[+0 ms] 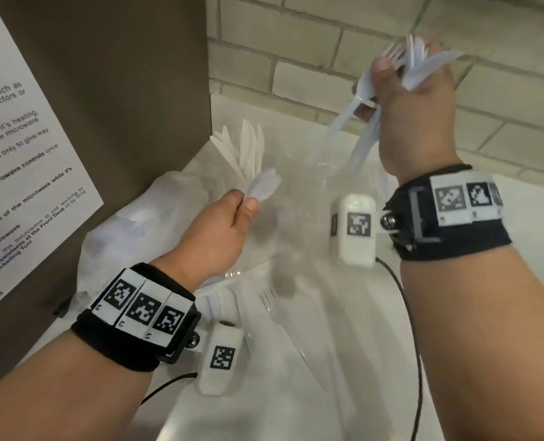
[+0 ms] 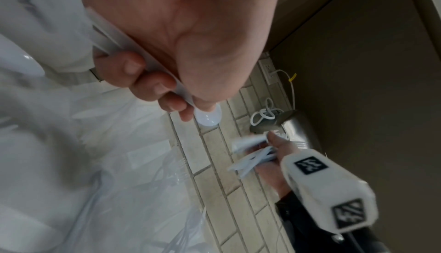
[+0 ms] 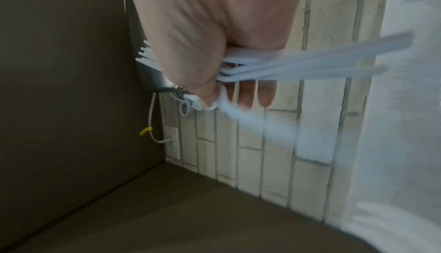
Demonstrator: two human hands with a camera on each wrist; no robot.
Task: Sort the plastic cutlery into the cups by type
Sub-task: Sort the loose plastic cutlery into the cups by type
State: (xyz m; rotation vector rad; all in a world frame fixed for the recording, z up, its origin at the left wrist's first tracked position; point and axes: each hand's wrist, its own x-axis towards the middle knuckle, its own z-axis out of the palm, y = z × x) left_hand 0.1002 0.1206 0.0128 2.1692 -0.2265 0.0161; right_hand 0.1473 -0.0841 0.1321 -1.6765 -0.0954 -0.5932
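We are holding our left hand [image 1: 219,230] above the white bench [image 1: 343,361], toward its left side, and it is pinching a few white plastic spoons [image 1: 262,187] by their handles; in the left wrist view the curled fingers [image 2: 152,85] are pressing the handles against the palm, and one bowl is sticking out past the fingertips. We are holding our right hand [image 1: 414,122] higher, over the back right part of the bench near the brick wall [image 1: 391,36]. It is gripping a mixed bundle of cutlery [image 1: 401,81] in a closed fist: fork tines and other ends are fanning out above the fist, handles are trailing below it. The right wrist view is showing the fingers [image 3: 245,93] wrapped round the handles, blurred.

Knives [image 1: 248,148] are standing in a clear cup at the back left corner of the bench, tips up and fanned. More clear cups are blurred between the two hands; we cannot tell their contents. A fork [image 1: 269,299] is lying near the bench centre. A crumpled clear plastic bag [image 1: 130,227] is resting along the left edge, against the brown cabinet panel [image 1: 105,90] carrying a printed notice [image 1: 19,173].
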